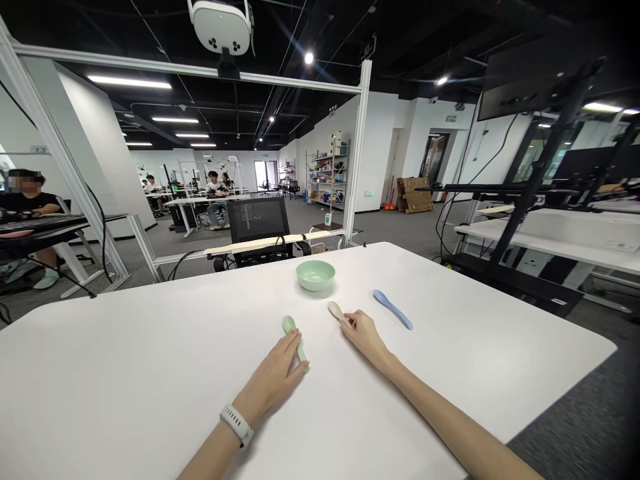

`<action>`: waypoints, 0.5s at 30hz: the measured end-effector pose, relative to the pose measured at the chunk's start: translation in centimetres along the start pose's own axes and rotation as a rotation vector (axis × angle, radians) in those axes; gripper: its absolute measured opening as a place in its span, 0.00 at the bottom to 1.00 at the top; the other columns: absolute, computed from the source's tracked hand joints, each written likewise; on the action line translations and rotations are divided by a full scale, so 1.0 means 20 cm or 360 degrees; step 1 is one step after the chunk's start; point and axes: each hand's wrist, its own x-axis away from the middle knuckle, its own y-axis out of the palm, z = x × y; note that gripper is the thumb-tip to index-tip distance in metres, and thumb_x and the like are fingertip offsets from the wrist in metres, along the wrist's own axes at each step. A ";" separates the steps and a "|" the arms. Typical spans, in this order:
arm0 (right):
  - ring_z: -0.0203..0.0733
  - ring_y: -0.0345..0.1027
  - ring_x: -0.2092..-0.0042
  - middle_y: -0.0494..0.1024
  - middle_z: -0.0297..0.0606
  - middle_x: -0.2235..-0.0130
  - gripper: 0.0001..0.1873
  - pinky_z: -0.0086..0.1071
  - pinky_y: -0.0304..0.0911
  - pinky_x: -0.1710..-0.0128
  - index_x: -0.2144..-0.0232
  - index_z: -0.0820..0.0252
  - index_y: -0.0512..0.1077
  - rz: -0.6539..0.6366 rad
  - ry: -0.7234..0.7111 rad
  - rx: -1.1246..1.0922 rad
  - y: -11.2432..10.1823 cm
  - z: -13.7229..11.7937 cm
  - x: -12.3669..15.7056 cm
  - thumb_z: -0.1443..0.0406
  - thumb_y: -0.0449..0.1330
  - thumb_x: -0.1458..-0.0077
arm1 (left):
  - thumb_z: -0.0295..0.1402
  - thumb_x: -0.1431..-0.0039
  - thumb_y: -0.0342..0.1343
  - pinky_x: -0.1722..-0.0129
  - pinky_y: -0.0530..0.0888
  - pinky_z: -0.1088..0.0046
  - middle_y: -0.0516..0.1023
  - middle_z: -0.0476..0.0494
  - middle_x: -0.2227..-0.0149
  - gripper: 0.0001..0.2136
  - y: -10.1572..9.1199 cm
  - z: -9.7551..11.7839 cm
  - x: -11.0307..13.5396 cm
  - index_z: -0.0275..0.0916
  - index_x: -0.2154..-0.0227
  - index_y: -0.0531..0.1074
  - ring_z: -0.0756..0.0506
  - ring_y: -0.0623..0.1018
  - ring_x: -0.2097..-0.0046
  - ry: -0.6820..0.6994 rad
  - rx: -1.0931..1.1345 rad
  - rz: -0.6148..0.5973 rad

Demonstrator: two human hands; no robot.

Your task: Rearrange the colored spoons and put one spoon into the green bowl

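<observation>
While the left hand (273, 377) lies flat, fingers together, on a pale green plastic spoon (300, 350), the right hand (365, 337) pinches a beige plastic spoon (337, 310) near a blue plastic spoon (393, 310), a round mint-green bowl (315, 275) and the white table's edge (500, 313).

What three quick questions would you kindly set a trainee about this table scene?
1. Which hand wears the white wristwatch: the left hand or the right hand?
2. True or false: the blue spoon lies closer to the right hand than the beige spoon does.
3. Which item on the white table matches the colour of the green spoon beneath the left hand?

Key: 1. Left hand. 2. False. 3. The bowl.
</observation>
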 end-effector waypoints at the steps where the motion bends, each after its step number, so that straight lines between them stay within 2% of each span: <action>1: 0.46 0.68 0.65 0.74 0.42 0.68 0.25 0.37 0.64 0.60 0.76 0.58 0.75 0.0003 -0.0003 0.0007 0.00 0.00 0.00 0.46 0.55 0.42 | 0.51 0.29 0.45 0.25 0.59 0.51 0.57 0.39 0.24 0.32 0.00 0.00 0.00 0.42 0.28 0.58 0.38 0.59 0.24 -0.0008 -0.0002 -0.0004; 4: 0.46 0.68 0.65 0.73 0.42 0.67 0.25 0.37 0.64 0.60 0.77 0.58 0.74 0.0011 -0.0014 0.0029 0.00 0.00 0.00 0.45 0.54 0.41 | 0.51 0.30 0.45 0.25 0.59 0.52 0.57 0.39 0.24 0.33 0.00 -0.01 0.00 0.42 0.27 0.57 0.39 0.59 0.24 -0.0006 -0.0007 0.0003; 9: 0.46 0.68 0.66 0.74 0.42 0.67 0.28 0.37 0.64 0.62 0.73 0.59 0.77 0.0042 -0.0006 0.0042 0.00 0.01 -0.01 0.43 0.54 0.42 | 0.52 0.30 0.46 0.25 0.60 0.53 0.57 0.40 0.24 0.33 -0.01 -0.02 0.00 0.44 0.27 0.57 0.39 0.60 0.25 0.0007 -0.0001 0.0035; 15: 0.46 0.68 0.66 0.75 0.43 0.67 0.28 0.37 0.63 0.62 0.70 0.60 0.80 0.0006 -0.0003 0.0043 0.00 0.01 -0.01 0.44 0.54 0.41 | 0.54 0.30 0.45 0.25 0.61 0.53 0.57 0.42 0.24 0.32 -0.12 -0.08 0.04 0.47 0.28 0.58 0.40 0.61 0.25 -0.0104 -0.0044 0.0110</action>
